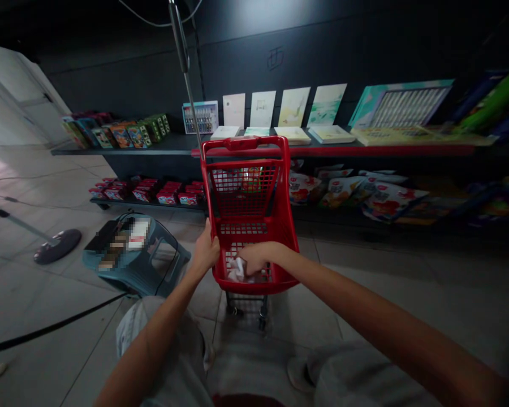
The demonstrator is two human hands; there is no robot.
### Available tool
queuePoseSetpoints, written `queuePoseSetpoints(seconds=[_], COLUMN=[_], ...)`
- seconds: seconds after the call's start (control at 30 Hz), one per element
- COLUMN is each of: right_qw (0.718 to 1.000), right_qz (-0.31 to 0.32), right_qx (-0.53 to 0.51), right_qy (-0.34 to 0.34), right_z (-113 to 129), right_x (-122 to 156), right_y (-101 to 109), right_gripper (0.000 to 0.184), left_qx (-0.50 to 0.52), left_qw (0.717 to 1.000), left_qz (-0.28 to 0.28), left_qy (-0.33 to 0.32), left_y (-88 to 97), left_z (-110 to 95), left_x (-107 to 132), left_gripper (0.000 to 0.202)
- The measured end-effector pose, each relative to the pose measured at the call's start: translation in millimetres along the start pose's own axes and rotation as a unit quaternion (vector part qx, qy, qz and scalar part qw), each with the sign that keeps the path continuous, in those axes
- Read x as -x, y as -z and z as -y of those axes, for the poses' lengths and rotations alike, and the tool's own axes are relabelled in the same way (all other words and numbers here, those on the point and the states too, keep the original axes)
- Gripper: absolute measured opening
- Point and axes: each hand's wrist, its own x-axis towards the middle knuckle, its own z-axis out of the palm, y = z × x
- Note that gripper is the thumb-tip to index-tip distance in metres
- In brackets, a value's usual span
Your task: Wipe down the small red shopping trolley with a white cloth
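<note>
A small red shopping cart [283, 212] stands before me, its handle toward the shelves. My left hand [206, 249] is closed around the left rim of its plastic basket. Inside the basket, low near the front end, my right hand [257, 257] presses a crumpled white cloth [236, 271] against the slotted bottom. The fingers of that hand are curled around the cloth and partly hidden. Below the basket, the dark wheeled frame [246, 299] shows on the floor.
Behind the cart runs a dark shelf [169, 144] with boxes, cards and pen sets; snack bags [390, 198] lie on the lower level. A blue-grey stool [131, 277] with blurred-out items stands at left. Near it are a round stand base [59, 247] and a black strap [55, 324].
</note>
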Motion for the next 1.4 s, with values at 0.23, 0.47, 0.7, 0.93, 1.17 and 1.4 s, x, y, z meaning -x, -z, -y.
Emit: queuePoseSetpoints(seconds=[0.23,0.47,0.7,0.93,1.17,1.4], right_qw=[0.994,0.989,0.963,0.970,0.977,0.968], right_qz=[-0.108,-0.137,-0.224,-0.239,-0.183,-0.222], right_qx=[-0.017,-0.044,-0.148,-0.051,0.061,0.080], right_qy=[0.018,0.035,0.035,0.003,-0.091,-0.091], right_z=[-21,-20,-6,-5,-12,-14], right_x=[76,82,40,34,70,69], right_y=[-19,-25,-59,-65,-47,-48], right_gripper=[0.028,0.019,0.022,0.022,0.028,0.028], left_qx=[-0.014,0.012,0.005,0.005,-0.011,0.000], left_qw=[1.000,1.000,1.000,1.000,1.000,1.000], left_qz=[-0.003,-0.013,-0.013,-0.009,0.001,-0.005], left_qy=[0.013,0.005,-0.005,0.016,0.025,-0.013], left_y=[7.9,5.7,9.7,12.9,14.0,10.9], left_z=[2,6,6,6,9,17], left_x=[-2,1,4,5,0,-4], left_gripper=[0.075,0.074,0.072,0.075,0.077,0.074])
